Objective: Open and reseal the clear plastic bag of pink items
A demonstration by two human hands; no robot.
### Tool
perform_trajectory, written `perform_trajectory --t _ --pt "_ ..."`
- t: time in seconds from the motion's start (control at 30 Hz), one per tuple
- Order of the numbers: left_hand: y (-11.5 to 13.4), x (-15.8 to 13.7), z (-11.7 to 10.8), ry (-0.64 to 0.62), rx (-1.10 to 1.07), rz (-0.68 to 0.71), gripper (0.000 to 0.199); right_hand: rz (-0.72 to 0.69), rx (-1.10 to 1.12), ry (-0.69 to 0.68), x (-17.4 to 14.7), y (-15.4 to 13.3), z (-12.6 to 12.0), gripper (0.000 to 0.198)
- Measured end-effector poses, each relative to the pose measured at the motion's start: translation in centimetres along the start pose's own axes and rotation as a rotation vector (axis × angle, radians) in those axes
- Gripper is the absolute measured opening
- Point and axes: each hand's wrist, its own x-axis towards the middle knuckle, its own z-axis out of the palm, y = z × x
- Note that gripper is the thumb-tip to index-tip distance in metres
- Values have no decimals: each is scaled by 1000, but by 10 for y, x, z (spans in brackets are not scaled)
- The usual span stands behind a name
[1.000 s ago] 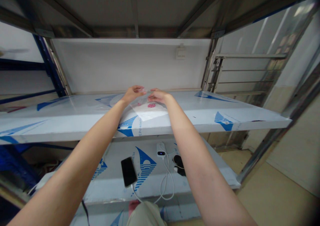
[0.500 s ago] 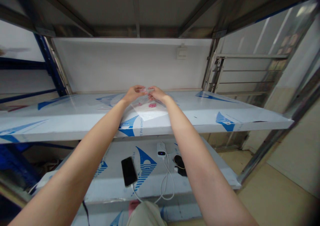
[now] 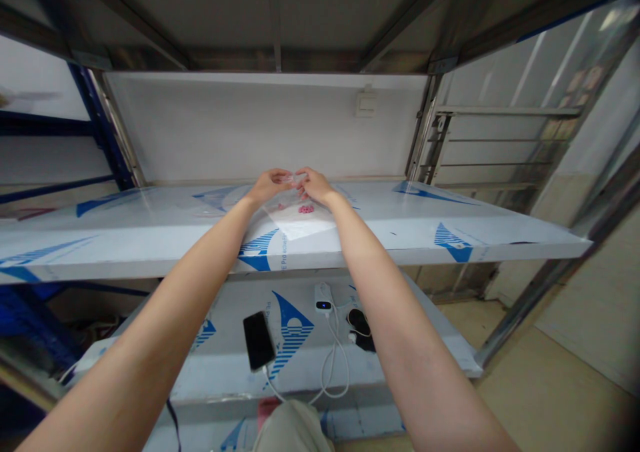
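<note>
Both hands are over the upper shelf (image 3: pixel 380 220). My left hand (image 3: pixel 269 185) pinches a clear, crinkled plastic bag (image 3: pixel 300 226) near its upper edge. From the other side, my right hand (image 3: pixel 315 187) grips the same plastic with bent fingers, close to the left fingertips. The bag's lower part spreads toward the shelf's front edge and looks whitish. A small red-pink patterned patch (image 3: pixel 306 209) shows at the bag below my right hand; whether it is printed on or lies inside, I cannot tell. The fingertips are partly hidden.
A lower shelf (image 3: pixel 227 352) carries a black phone (image 3: pixel 259 341) on a white cable, a white charger with a small display (image 3: pixel 323 300), and black items (image 3: pixel 361 332) partly behind my right forearm. Overhead is a metal shelf (image 3: pixel 320 25). A light switch (image 3: pixel 365 105) sits on the back wall.
My right hand's fingers have curled slightly more at the plastic. Both hands stay in nearly the same place, and the view has shifted very slightly.
</note>
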Motion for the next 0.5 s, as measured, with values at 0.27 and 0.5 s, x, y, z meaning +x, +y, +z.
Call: perform_trajectory --t 0.27,0.5 --pt "4 -2 0 14 21 0 48 -35 -283 19 0 -2 -7 29" --pt "-2 4 -3 118 -3 7 48 99 -409 -115 -7 -5 -15 22"
